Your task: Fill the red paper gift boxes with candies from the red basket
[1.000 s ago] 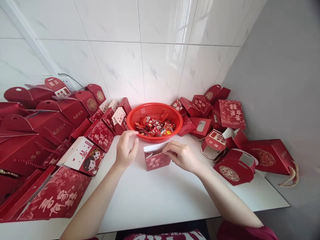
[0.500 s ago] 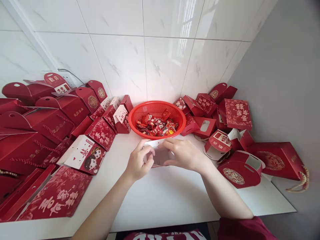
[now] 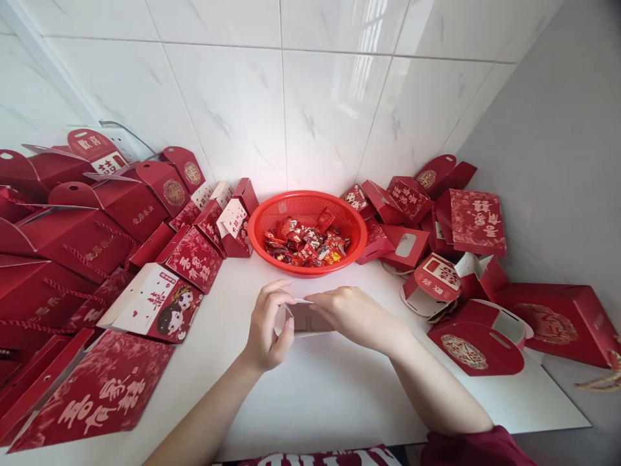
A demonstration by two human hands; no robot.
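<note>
Just below the centre of the frame, the left hand [image 3: 268, 331] curls its fingers and thumb round the left end of a small box [image 3: 313, 321]. The right hand [image 3: 358, 317] covers the box's right part; its grip is hidden. The red basket [image 3: 310, 270] of wrapped sweets [image 3: 305, 243] stands above them.

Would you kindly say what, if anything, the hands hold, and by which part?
A small pale-lined cardboard box: the left hand grips its left end; the right hand is at its upper edge, thumb hidden.
</note>
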